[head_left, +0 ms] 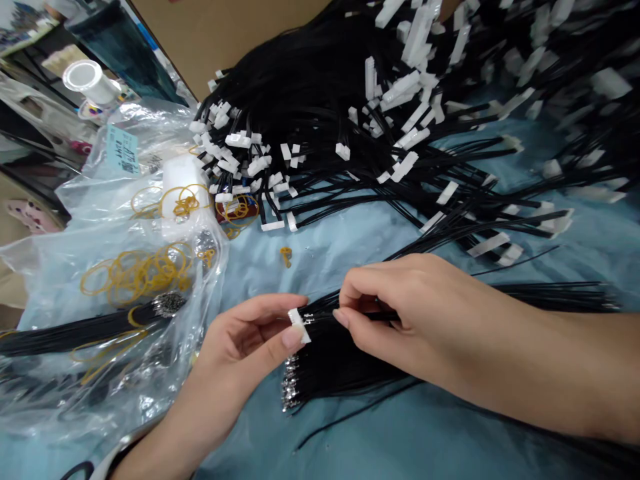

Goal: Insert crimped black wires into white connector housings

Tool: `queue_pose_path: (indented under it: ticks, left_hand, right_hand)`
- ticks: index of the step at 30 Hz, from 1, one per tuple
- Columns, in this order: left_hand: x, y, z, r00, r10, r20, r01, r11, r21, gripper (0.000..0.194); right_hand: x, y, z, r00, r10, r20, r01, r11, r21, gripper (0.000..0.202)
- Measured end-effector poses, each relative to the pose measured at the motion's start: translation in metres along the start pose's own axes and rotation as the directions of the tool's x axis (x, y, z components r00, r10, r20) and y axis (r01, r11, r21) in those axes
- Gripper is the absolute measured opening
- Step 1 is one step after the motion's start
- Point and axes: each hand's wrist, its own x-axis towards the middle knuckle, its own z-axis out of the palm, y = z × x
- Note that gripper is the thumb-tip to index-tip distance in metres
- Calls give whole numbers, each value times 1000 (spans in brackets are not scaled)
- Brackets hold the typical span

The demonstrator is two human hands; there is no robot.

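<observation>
Between thumb and fingertips, my left hand (240, 350) pinches a small white plastic connector (299, 325). A few black wires run from the connector's right side toward my right hand (415, 313), whose thumb and forefinger are closed on black wire (384, 316). Their metal-tipped ends show at the connector's edge; how deep they sit I cannot tell. Just below both hands lies a thick bundle of black wires (345, 367) with silvery crimped terminals (291, 385) at its left end. One loose wire (345, 423) lies apart below the bundle.
A large heap of black wire harnesses with white connectors (400, 167) covers the back and right. At left are clear plastic bags (60, 267), yellow rubber bands (137, 273) and another wire bundle (100, 327). A white spool (90, 81) and a cardboard box (235, 33) stand behind.
</observation>
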Motion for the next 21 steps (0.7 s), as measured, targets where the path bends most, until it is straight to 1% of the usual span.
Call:
queue_pose_path:
  ticks: [5, 9, 12, 16, 21]
  left_hand:
    - [1, 0, 1, 1000, 10, 13, -10, 1000, 0, 18]
    - [2, -1, 0, 1000, 6, -17, -5, 1000, 26, 19]
    - [1, -2, -1, 1000, 2, -28, -1, 999, 33, 19]
    - [0, -1, -1, 1000, 10, -14, -9, 998, 55, 18]
    - [-1, -2, 0, 1000, 27, -11, -26, 998, 62, 17]
  right_hand:
    - [0, 0, -1, 998, -49, -26, 48, 999, -19, 24]
    - [0, 0, 1, 997, -67, -37, 66, 998, -17, 21]
    - [1, 1, 1, 996, -85, -34, 84, 996, -31, 22]
    - [1, 1, 0, 995, -96, -29, 94, 993, -69, 25]
    - [3, 2, -1, 991, -129, -14, 128, 990, -66, 26]
